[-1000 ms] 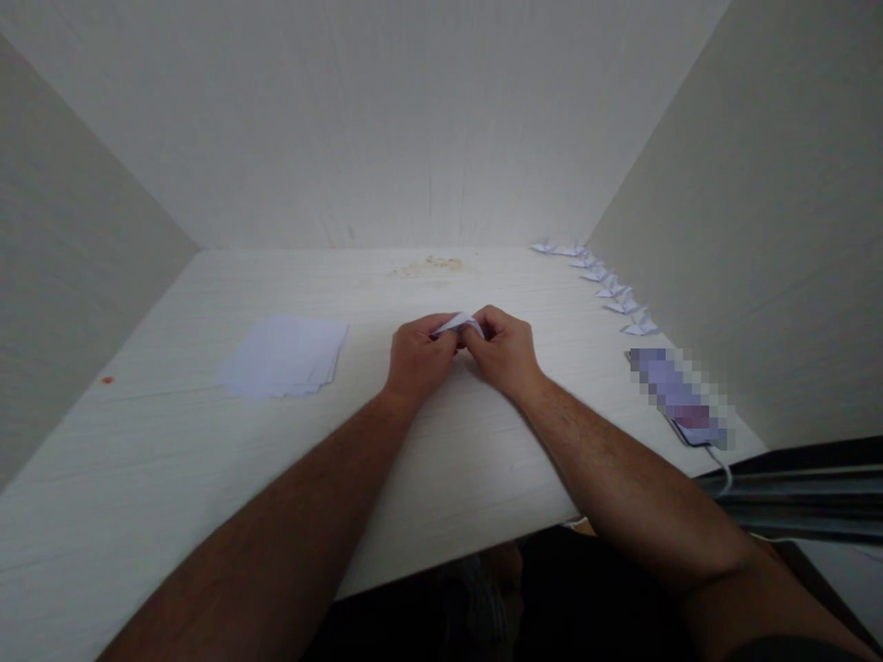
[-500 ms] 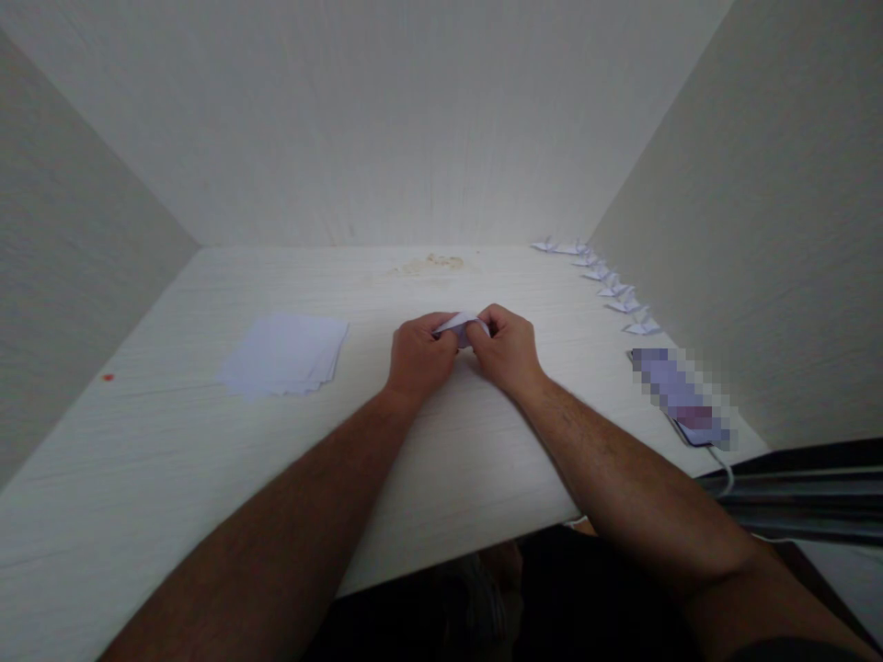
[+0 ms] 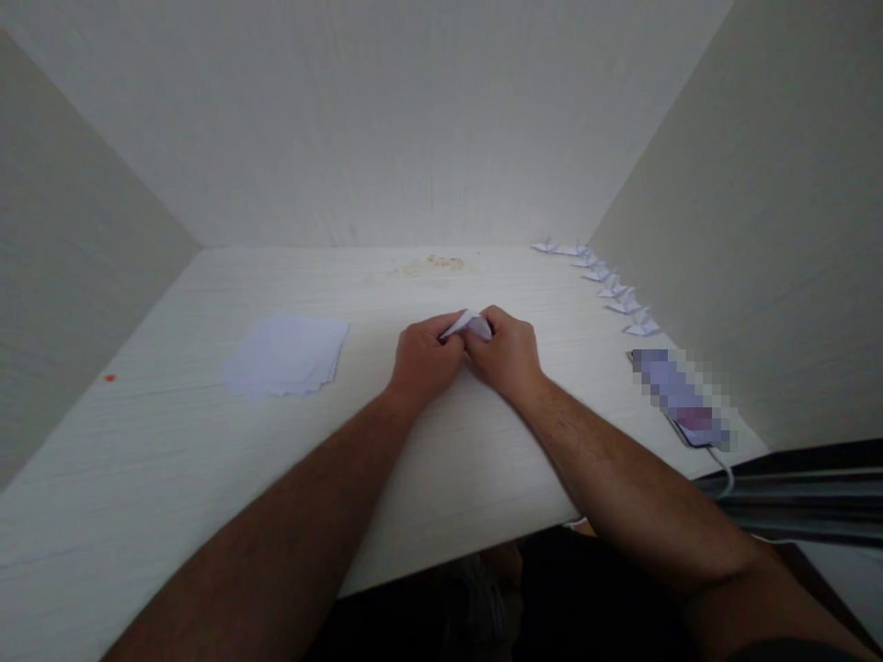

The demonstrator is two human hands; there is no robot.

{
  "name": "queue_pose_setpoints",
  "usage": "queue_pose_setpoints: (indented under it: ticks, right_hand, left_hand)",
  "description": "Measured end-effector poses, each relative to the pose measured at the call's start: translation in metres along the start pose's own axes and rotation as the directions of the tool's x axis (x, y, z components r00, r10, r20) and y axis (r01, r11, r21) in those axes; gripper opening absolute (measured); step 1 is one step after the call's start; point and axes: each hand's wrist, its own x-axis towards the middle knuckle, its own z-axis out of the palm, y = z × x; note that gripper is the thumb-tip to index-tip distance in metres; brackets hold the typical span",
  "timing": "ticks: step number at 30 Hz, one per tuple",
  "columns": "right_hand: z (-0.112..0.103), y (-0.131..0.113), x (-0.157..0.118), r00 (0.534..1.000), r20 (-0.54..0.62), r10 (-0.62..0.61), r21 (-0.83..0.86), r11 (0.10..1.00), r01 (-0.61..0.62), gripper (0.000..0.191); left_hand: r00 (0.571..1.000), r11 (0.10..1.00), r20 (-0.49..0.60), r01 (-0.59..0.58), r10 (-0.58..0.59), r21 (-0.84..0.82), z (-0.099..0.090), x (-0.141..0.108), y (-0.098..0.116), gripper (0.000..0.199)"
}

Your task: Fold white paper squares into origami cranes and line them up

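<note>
Between my two hands, over the middle of the table, is a small piece of folded white paper [image 3: 475, 324]. My left hand [image 3: 429, 359] grips its left side, fingers curled and thumb on top. On the other side my right hand [image 3: 507, 349] pinches the paper, its thumb pressed in close to the left one. The hands touch or nearly touch each other. Most of the paper's lower part is hidden behind the fingers, so its exact shape cannot be made out.
A loose stack of white paper sheets [image 3: 293, 354] lies to the left on the white table [image 3: 448, 487]. Several folded paper cranes [image 3: 623, 303] line the right edge. Nearer me is a blurred phone [image 3: 672, 395] with a white cable [image 3: 726, 473]. Walls enclose the table.
My left hand has shifted slightly to the right, closer to my right hand. The folded paper has tilted, and more of its right face shows. Other things stay put.
</note>
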Motion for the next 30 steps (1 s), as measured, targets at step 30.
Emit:
queue_pose_setpoints:
  ticks: [30]
  right_hand:
    - [0.002,0.002,-0.001,0.999,0.033,0.016,0.244,0.970,-0.024,0.010]
  left_hand:
    - [0.993,0.954,0.011,0.115,-0.117,-0.277,0.003,0.004,-0.006,0.039]
